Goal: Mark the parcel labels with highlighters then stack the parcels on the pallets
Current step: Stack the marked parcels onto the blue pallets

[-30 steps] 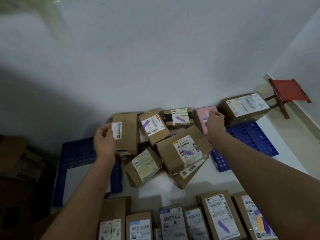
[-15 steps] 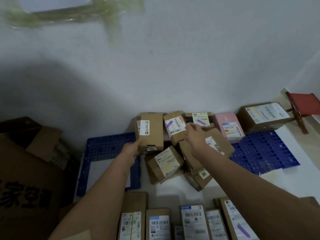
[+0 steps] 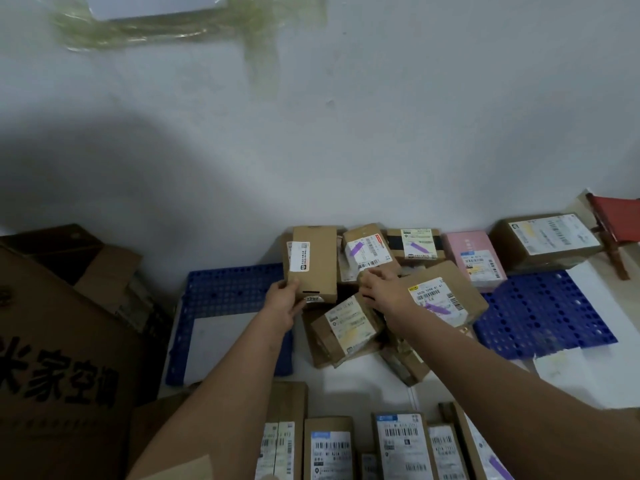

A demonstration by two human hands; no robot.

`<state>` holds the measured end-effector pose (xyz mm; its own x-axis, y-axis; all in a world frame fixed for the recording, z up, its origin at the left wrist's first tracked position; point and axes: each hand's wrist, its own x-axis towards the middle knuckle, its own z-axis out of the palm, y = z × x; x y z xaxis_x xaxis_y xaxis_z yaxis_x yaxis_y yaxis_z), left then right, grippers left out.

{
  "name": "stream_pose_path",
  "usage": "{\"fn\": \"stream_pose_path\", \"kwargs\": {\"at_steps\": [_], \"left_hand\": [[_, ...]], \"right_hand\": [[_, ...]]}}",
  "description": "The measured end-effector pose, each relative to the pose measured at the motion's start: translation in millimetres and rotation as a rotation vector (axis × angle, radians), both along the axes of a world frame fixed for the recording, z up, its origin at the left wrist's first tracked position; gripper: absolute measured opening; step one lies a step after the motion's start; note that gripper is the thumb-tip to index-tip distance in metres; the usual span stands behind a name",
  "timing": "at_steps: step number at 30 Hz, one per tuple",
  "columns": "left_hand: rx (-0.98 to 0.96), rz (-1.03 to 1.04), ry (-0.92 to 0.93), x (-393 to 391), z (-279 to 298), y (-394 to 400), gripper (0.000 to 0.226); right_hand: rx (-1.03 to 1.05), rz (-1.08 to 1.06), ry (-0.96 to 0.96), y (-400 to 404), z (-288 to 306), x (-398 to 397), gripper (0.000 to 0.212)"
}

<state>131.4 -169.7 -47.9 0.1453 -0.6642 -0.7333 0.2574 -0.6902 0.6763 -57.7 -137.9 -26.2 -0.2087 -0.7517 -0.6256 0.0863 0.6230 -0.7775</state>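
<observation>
My left hand (image 3: pixel 282 301) grips the near end of a tall box (image 3: pixel 313 263), thumb on its face, other fingers hidden behind it. My right hand (image 3: pixel 382 289) rests knuckles-up on the parcel pile (image 3: pixel 349 327); its fingertips are tucked under, so I cannot tell whether they grip anything. The pile hides where the blue pallets (image 3: pixel 543 311) meet. Nearer parcels (image 3: pixel 401 445) are cut off below.

Big carton (image 3: pixel 62 341) reads "家空调"; tall parcel's sticker (image 3: pixel 312 298) "1202".
</observation>
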Motion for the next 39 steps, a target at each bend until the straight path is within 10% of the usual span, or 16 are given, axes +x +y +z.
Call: {"fn": "stream_pose_path", "kwargs": {"at_steps": [6, 14, 23, 39], "left_hand": [[-0.112, -0.031, -0.032, -1, 21, 14, 0.042], [-0.391, -0.387, -0.098, -2, 62, 41, 0.039], [-0.461, -0.501, -0.009, 24, 62, 42, 0.082], [-0.421, -0.569, 0.052, 38, 64, 58, 0.066]], "right_hand": [[-0.027, 0.044, 0.058, 2, 2, 21, 0.043], [0.032, -0.322, -0.581, 6, 18, 10, 0.029], [0.309, 0.07, -0.991, 56, 19, -18, 0.053], [0.319, 0.022, -0.918, 67, 25, -18, 0.058]]}}
